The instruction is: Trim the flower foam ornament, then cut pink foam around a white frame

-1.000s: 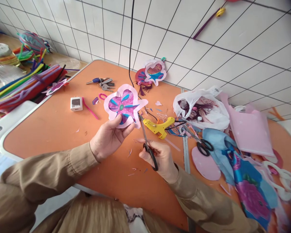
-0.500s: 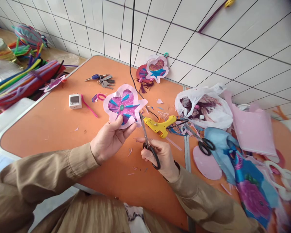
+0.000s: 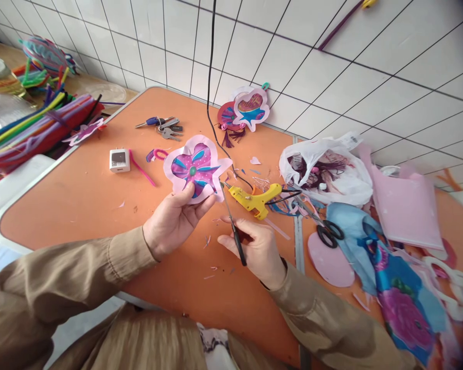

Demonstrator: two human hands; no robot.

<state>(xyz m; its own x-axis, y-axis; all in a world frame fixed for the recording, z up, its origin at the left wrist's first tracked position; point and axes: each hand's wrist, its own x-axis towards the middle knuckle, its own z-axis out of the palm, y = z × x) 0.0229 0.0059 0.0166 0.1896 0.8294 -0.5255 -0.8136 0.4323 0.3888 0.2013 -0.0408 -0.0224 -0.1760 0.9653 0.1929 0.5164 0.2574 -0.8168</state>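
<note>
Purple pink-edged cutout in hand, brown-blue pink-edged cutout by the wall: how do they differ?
The purple cutout has blue petals; the brown-blue cutout shows two colour bands. The purple cutout is held in the left hand; the brown-blue cutout is near the table's far edge. Both have wavy pink borders.

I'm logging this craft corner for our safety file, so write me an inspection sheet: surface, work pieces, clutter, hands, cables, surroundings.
Surface: orange table, small scraps scattered on it.
Work pieces: pink-edged cutout and black-handled scissors, both held.
Clutter: keys, white charger, yellow glue gun, spare scissors, plastic bag, blue cloth.
Hands: left hand pinches the cutout; right hand has its grip on the scissors, blades at the cutout's edge.
Cables: black cord comes down by the wall and crosses the table near the glue gun; its end cannot be made out.
Surroundings: tiled wall behind, bundled pipe cleaners at left. Spilled liquid: nothing seen.
</note>
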